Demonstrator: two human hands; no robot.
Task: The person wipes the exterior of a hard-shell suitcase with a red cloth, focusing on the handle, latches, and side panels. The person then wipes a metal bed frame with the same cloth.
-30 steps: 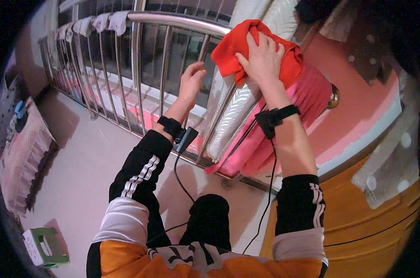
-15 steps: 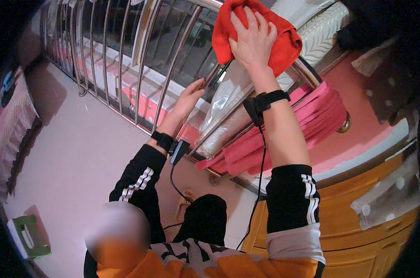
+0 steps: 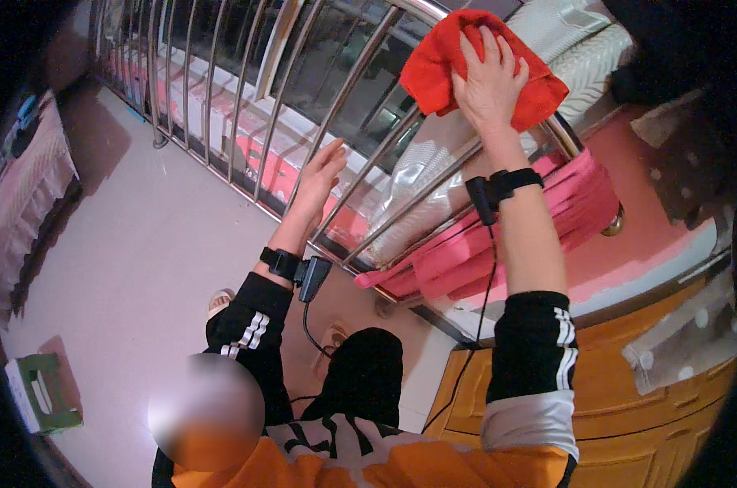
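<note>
A bright red cloth [image 3: 433, 61] is draped over the top corner of a shiny metal railing [image 3: 341, 102]. My right hand [image 3: 490, 85] lies over the cloth with its fingers curved, gripping it against the rail. Lower and to the left, my left hand [image 3: 323, 175] is beside the upright bars, fingers stretched out and nothing held. Whether its fingertips touch a bar I cannot tell. Each of my wrists carries a black strap with a small device and a cable.
Pink fabric [image 3: 498, 236] hangs along the railing's lower right part. Behind the bars are a silvery patterned padded roll [image 3: 421, 183] and a window [image 3: 352, 77]. A wooden cabinet [image 3: 539, 398] stands at the lower right. On the floor at left sits a green-and-white box [image 3: 47, 394].
My right hand and the red cloth sit farther right and slightly lower in view, as does the railing. My left hand is farther from the cloth. A slippered foot now shows by my left sleeve.
</note>
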